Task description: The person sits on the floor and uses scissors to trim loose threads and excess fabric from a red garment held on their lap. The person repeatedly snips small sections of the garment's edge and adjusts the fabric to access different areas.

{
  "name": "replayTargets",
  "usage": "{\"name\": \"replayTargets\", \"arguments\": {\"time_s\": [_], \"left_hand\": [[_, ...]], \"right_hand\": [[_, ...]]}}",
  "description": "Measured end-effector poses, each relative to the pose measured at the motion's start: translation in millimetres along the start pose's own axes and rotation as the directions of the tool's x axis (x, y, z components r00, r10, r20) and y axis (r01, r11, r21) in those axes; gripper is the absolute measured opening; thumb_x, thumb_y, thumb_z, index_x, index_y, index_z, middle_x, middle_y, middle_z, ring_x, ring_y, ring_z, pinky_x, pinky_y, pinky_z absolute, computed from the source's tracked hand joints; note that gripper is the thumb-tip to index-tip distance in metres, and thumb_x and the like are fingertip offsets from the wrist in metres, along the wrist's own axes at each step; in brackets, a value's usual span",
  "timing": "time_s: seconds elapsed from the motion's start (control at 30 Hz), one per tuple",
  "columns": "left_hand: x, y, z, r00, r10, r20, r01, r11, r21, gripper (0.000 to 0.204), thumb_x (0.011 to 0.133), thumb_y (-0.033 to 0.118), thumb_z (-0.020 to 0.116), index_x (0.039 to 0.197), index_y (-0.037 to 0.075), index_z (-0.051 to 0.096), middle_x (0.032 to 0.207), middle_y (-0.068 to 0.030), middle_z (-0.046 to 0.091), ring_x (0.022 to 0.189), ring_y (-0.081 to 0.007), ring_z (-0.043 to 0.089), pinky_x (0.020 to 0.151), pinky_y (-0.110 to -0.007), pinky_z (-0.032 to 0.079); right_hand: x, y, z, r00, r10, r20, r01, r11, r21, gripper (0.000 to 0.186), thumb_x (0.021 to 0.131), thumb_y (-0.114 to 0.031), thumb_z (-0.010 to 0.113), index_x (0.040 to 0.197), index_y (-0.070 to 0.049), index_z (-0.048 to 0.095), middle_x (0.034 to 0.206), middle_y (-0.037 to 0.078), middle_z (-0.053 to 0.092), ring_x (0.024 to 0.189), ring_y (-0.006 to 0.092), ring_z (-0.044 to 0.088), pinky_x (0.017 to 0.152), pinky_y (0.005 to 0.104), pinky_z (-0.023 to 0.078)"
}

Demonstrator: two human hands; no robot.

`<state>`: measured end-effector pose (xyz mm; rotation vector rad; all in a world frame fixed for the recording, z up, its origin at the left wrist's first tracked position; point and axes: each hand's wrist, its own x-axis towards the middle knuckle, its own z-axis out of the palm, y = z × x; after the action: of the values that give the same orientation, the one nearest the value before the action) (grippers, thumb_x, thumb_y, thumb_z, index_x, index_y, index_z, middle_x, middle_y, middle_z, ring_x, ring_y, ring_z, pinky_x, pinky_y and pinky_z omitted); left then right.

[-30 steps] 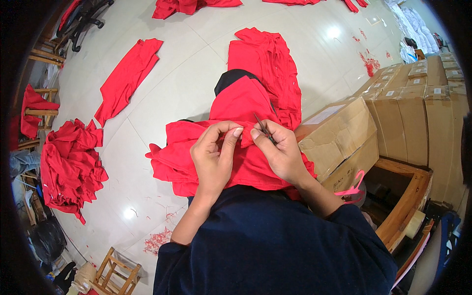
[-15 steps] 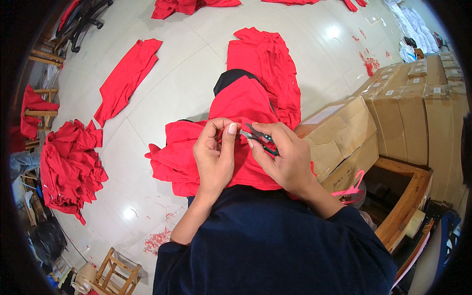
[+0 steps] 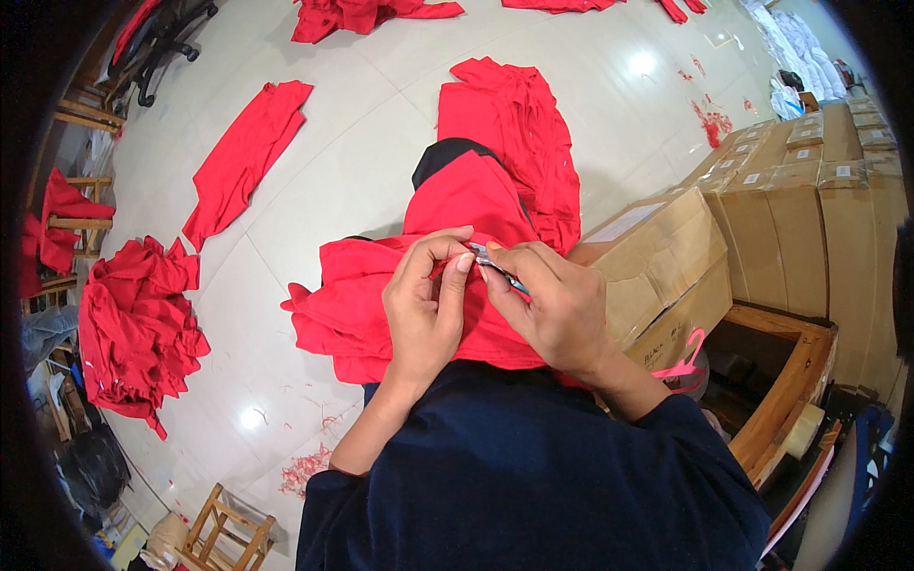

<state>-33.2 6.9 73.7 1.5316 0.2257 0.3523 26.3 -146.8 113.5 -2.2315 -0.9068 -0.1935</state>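
Observation:
Across my lap lies a red garment (image 3: 357, 309), its cloth spreading away from me over something black. My left hand (image 3: 419, 309) is closed in a pinch, with red cloth at its fingers; the exact bit between thumb and fingertip is hidden. In my right hand (image 3: 557, 300) is a small pair of thread snips (image 3: 517, 284), gripped between thumb and fingers. The snips' blades are pressed together and touch or nearly touch my left fingertips, above the garment.
Beyond my lap, another red garment (image 3: 514, 124) lies on the tiled floor. A crumpled red heap (image 3: 138, 328) and a long red piece (image 3: 248, 162) are to the left. Cardboard boxes (image 3: 776, 233), a pink hanger (image 3: 684, 364) and a wooden frame (image 3: 804, 371) stand close at right.
The snips' blades have gone from spread apart to closed. My left hand has shifted slightly right, bringing its fingertips closer to the snips.

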Motion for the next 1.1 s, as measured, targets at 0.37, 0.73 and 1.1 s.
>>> {"name": "replayTargets", "arguments": {"time_s": [0.37, 0.73, 1.1], "left_hand": [[1.1, 3.2, 0.0, 0.989, 0.148, 0.000, -0.146, 0.970, 0.193, 0.004, 0.100, -0.002, 0.064, 0.102, -0.006, 0.064, 0.122, -0.0210, 0.069, 0.108, -0.0204, 0.066, 0.094, -0.033, 0.052], [1.8, -0.2, -0.3, 0.967, 0.255, 0.003, -0.246, 0.929, 0.278, 0.006, 0.095, -0.005, 0.068, 0.100, -0.005, 0.065, 0.118, -0.0215, 0.071, 0.095, -0.0253, 0.072, 0.083, -0.034, 0.057], [-3.6, -5.7, -1.7, 0.976, 0.219, 0.008, -0.217, 0.957, 0.195, 0.004, 0.101, -0.003, 0.062, 0.100, -0.006, 0.064, 0.123, -0.0203, 0.069, 0.092, -0.0164, 0.066, 0.083, -0.030, 0.055]], "right_hand": [[1.8, -2.0, -2.1, 0.999, -0.035, -0.026, 0.034, 0.998, -0.044, 0.020, 0.088, -0.013, 0.078, 0.106, -0.007, 0.071, 0.084, 0.005, 0.067, 0.067, 0.0226, 0.069, 0.054, 0.0347, 0.052], [0.9, -2.4, -2.4, 0.997, -0.069, -0.030, 0.066, 0.996, -0.067, 0.017, 0.087, -0.013, 0.079, 0.100, -0.008, 0.070, 0.082, 0.003, 0.066, 0.066, 0.0199, 0.069, 0.052, 0.0332, 0.051], [0.2, -3.3, -4.2, 0.996, -0.077, -0.037, 0.074, 0.995, -0.074, 0.016, 0.086, -0.013, 0.080, 0.098, -0.009, 0.071, 0.080, 0.003, 0.065, 0.063, 0.0199, 0.067, 0.051, 0.0331, 0.051]]}}
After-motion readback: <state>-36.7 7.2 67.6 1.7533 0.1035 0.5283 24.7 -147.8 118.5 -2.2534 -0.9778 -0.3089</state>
